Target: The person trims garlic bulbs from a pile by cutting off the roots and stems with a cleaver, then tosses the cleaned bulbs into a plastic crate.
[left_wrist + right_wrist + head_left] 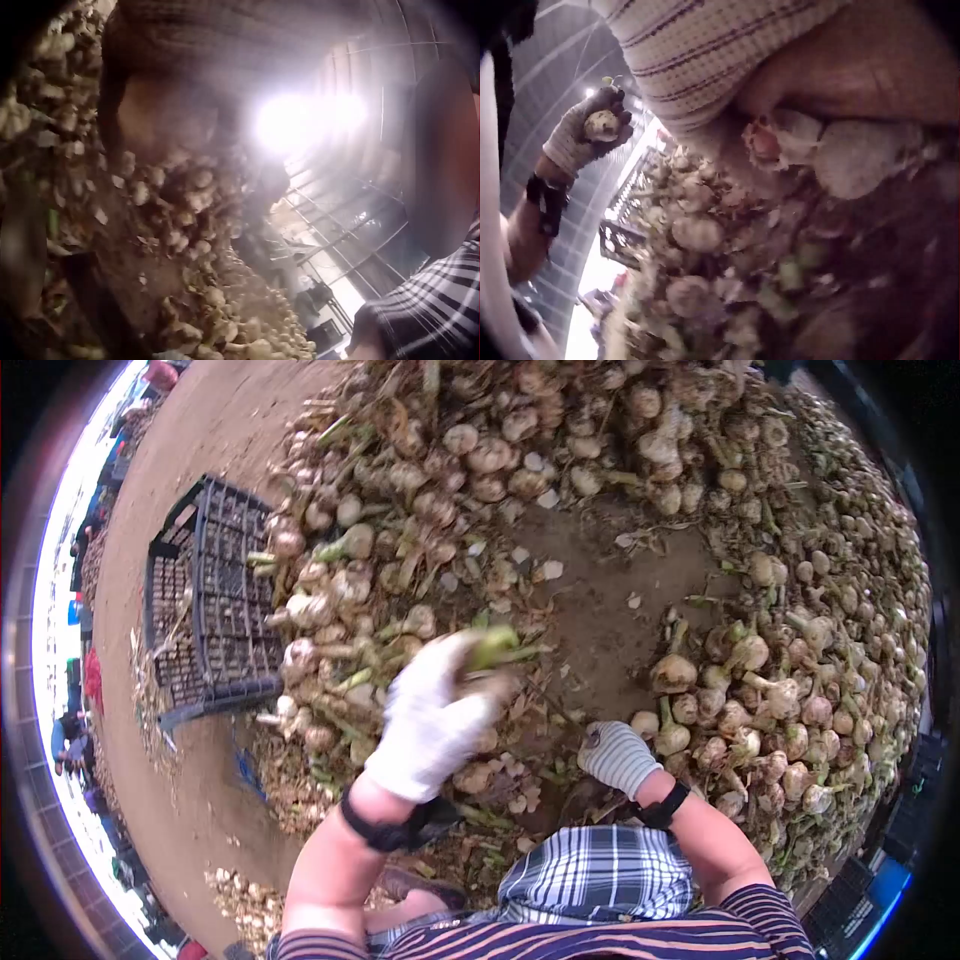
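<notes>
In the head view the left hand (pixel 430 710), in a white glove, is raised over the pile with motion blur and a green stem (pixel 492 647) at its fingers. The right wrist view shows that left hand (pixel 581 135) gripping a pale garlic bulb (pixel 601 126) with its fingers curled round it. Low by the heap's edge, the striped-gloved right hand (pixel 618 757) has bent fingers; whether they hold anything is hidden. Beside its glove (pixel 697 64) in the right wrist view lie a reddish, torn-skinned bulb (pixel 765 142) and a larger pale bulb (pixel 859 157).
Garlic heaps (pixel 490 455) spread ahead and to the left, with another large heap (pixel 800 730) at the right. Bare soil (pixel 620 620) shows between them. A dark plastic crate (pixel 235 590) lies tilted at the left. Plaid cloth (pixel 600 875) covers the lap.
</notes>
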The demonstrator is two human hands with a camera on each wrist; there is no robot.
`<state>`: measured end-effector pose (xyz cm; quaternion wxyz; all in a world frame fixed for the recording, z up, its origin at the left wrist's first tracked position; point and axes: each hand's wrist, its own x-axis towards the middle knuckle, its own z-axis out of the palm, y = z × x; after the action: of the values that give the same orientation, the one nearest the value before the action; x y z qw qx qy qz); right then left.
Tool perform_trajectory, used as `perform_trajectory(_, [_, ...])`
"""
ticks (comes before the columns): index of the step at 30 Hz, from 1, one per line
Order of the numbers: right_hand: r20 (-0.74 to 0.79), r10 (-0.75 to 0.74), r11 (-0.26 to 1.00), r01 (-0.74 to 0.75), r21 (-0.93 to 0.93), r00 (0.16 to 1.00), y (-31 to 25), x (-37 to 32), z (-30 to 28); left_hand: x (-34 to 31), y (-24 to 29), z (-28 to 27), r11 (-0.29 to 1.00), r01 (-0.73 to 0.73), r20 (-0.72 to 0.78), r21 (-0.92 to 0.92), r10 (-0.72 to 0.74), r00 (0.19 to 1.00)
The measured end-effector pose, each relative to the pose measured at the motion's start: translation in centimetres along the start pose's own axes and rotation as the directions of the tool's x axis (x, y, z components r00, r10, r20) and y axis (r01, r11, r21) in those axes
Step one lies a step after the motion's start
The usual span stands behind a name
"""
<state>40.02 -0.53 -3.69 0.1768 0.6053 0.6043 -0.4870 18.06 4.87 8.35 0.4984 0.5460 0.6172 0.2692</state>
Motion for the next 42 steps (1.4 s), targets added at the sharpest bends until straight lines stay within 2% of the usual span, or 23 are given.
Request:
perform_trajectory(1, [0.015, -0.013, 1.000, 0.013, -0.003, 1.000, -0.2, 0.3, 0.6, 0.3, 2.1, 1.8, 0.916, -0.062, 0.192, -0.396, 0.149, 0.970])
perform_trajectory(3, [-0.037, -0.047, 0.991, 0.051, 0.128, 0.998, -0.3, 1.1, 0.6, 0.2, 5.8, 3.6, 0.794, 0.145, 0.582, -0.591, 0.294, 0.758])
perform_trajectory(5, [-0.090, -0.061, 0.961, 0.083, 0.264, 0.994, 0.3, 1.5, 0.8, 2.0, 7.1, 3.1, 0.952, -0.041, 0.540, -0.303, 0.207, 0.816])
perform_trajectory(7, [-0.153, -0.060, 0.908, 0.118, 0.402, 0.986, 2.0, 2.3, 1.3, 6.4, 1.6, 1.7, 0.851, -0.331, 0.161, 0.407, 0.289, 0.944])
perform_trajectory(8, [-0.237, -0.134, 0.491, 0.273, 0.827, 0.962, 5.4, 4.4, 3.3, 8.2, 0.6, 0.3, 0.689, -0.070, 0.071, 0.721, 0.027, 0.997])
perform_trajectory(9, [-0.231, -0.131, 0.492, 0.266, 0.829, 0.964, 5.3, 4.2, 3.2, 9.6, -5.0, -0.7, 0.423, 0.101, -0.088, 0.901, -0.050, 0.995])
perform_trajectory(11, [-0.161, 0.113, 0.559, 0.071, 0.826, 0.980, 4.6, 3.6, 2.2, 11.3, -10.1, -3.4, 0.299, 0.305, -0.109, 0.904, -0.529, 0.842])
perform_trajectory(15, [-0.394, -0.001, 0.699, 0.282, 0.657, 0.919, 4.9, 4.4, 3.2, 9.6, -8.0, -1.3, 0.356, 0.084, -0.007, 0.931, -0.212, 0.977])
perform_trajectory(17, [-0.478, -0.035, 0.886, 0.249, 0.392, 0.878, 3.2, 2.4, 0.6, 7.2, -7.5, -0.2, 0.688, 0.005, -0.034, 0.726, 0.029, 0.999])
perform_trajectory(18, [-0.502, -0.141, 0.954, 0.253, 0.162, 0.853, 0.8, 0.1, -2.0, 7.0, -10.3, 0.7, 0.958, 0.081, -0.030, 0.276, -0.076, 0.997])
perform_trajectory(19, [-0.493, -0.258, 0.965, 0.250, -0.082, 0.831, -1.1, -1.5, -4.0, 6.9, -12.9, 1.5, 0.954, 0.174, 0.021, -0.246, -0.174, 0.985])
perform_trajectory(21, [-0.445, -0.313, 0.950, 0.268, -0.163, 0.839, -2.4, -2.3, -4.9, 5.9, -12.4, 2.4, 0.538, 0.366, 0.310, -0.760, -0.195, 0.931])
perform_trajectory(22, [-0.448, -0.367, 0.929, 0.298, -0.220, 0.815, -2.8, -2.4, -4.9, 3.7, -7.6, 3.1, 0.790, 0.266, 0.168, -0.552, -0.206, 0.964])
perform_trajectory(23, [-0.446, -0.423, 0.903, 0.327, -0.277, 0.789, -3.1, -2.5, -4.9, 2.8, -5.4, 3.0, 0.541, 0.483, 0.283, -0.688, -0.413, 0.866])
perform_trajectory(25, [-0.454, -0.471, 0.881, 0.382, -0.278, 0.756, -3.6, -2.8, -4.9, 2.1, -7.3, 2.5, 0.916, 0.186, 0.281, -0.354, -0.086, 0.956])
perform_trajectory(26, [-0.441, -0.484, 0.874, 0.390, -0.292, 0.756, -3.9, -2.9, -4.9, 2.0, -8.6, 2.9, 0.916, 0.189, 0.281, -0.354, -0.088, 0.956])
perform_trajectory(28, [-0.419, -0.534, 0.845, 0.444, -0.299, 0.734, -4.4, -2.8, -4.8, 1.9, -9.9, 3.9, 0.517, 0.344, 0.448, -0.784, 0.088, 0.890])
perform_trajectory(29, [-0.418, -0.534, 0.845, 0.443, -0.299, 0.735, -4.6, -2.9, -4.7, 1.5, -10.3, 4.2, 0.515, 0.345, 0.448, -0.785, 0.087, 0.890])
perform_trajectory(33, [-0.394, -0.579, 0.815, 0.497, -0.298, 0.713, -4.9, -2.7, -4.4, 0.0, -7.9, 4.5, 0.711, 0.183, 0.147, -0.679, -0.112, 0.983])
perform_trajectory(34, [-0.382, -0.554, 0.831, 0.466, -0.302, 0.740, -4.4, -2.3, -4.2, -0.2, -7.7, 4.6, 0.934, -0.078, 0.022, -0.349, 0.092, 0.996])
perform_trajectory(36, [-0.457, -0.316, 0.949, 0.265, -0.173, 0.832, -3.4, -1.3, -3.3, -1.0, -8.7, 3.5, 0.861, -0.358, 0.083, 0.360, 0.353, 0.932])
perform_trajectory(37, [-0.389, -0.196, 0.960, 0.094, -0.264, 0.900, -1.5, 0.1, -3.9, -2.4, -3.9, 3.3, 0.899, -0.437, -0.077, 0.022, 0.437, 0.896])
perform_trajectory(42, [-0.557, -0.217, 0.975, 0.155, -0.156, 0.801, -0.1, -0.5, -3.4, 0.9, -5.5, 0.8, 0.731, -0.397, -0.109, 0.554, 0.537, 0.836])
